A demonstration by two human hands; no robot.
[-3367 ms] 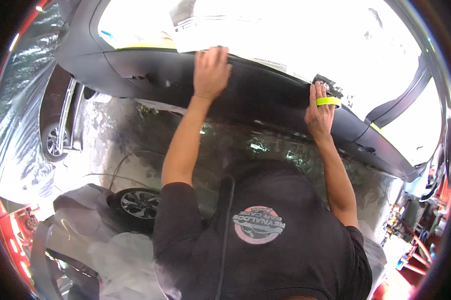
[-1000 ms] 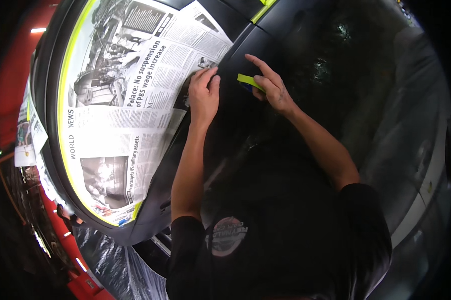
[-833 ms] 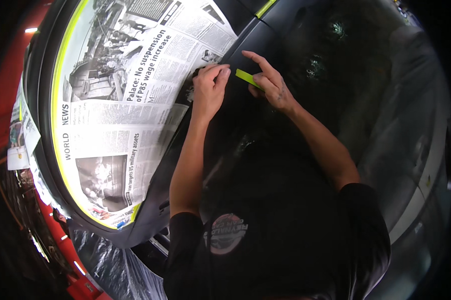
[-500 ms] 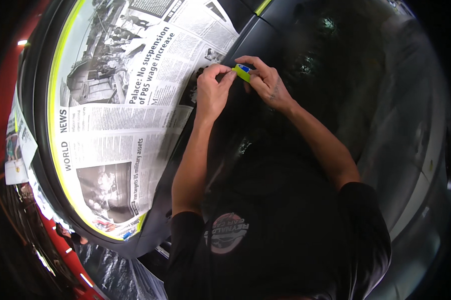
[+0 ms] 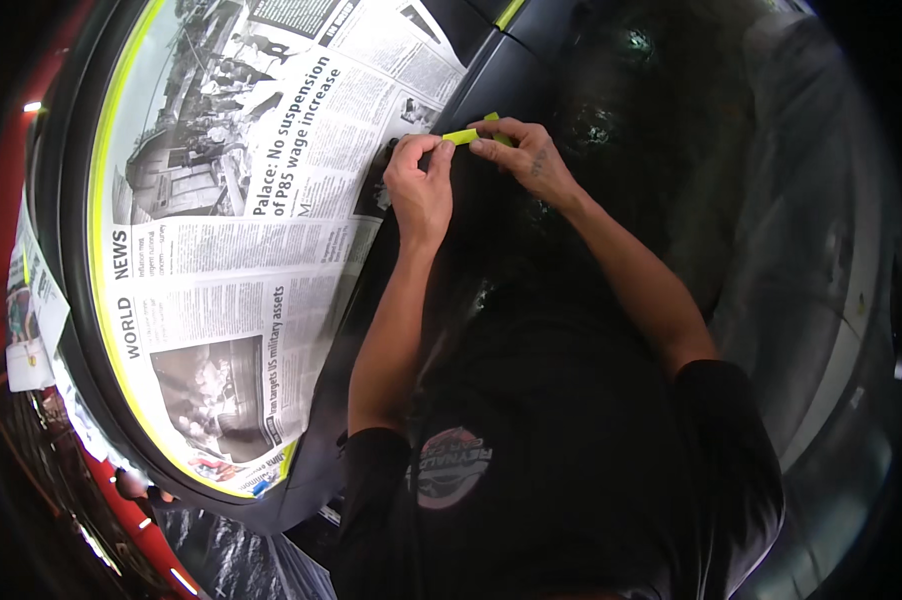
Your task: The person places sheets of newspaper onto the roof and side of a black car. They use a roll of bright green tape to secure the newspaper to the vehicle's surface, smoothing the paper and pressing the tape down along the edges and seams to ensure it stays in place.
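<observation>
A short strip of yellow-green masking tape (image 5: pixel 459 137) spans the gap between my two hands. Its left end is pinched between the thumb and fingers of my left hand (image 5: pixel 418 192). My right hand (image 5: pixel 537 168) grips the small roll of the same tape (image 5: pixel 492 117), mostly hidden behind its fingers. Both hands are just right of a sheet of newspaper (image 5: pixel 211 245) that covers a curved pane, bordered on its left by a line of yellow-green tape (image 5: pixel 96 215). Where the paper's right edge meets the dark panel, my left hand partly covers it.
A dark frame (image 5: pixel 71 180) curves round the papered pane. Yellow-green tape (image 5: pixel 509 14) also sits on the dark panel at the top. Clear plastic sheeting (image 5: pixel 226 550) hangs at lower left, near a red surface (image 5: pixel 121 500). Greyish sheeting (image 5: pixel 821 250) drapes on the right.
A strip of tape has been drawn out from the roll between my hands. My right hand has turned the roll, and my left hand has shifted slightly left.
</observation>
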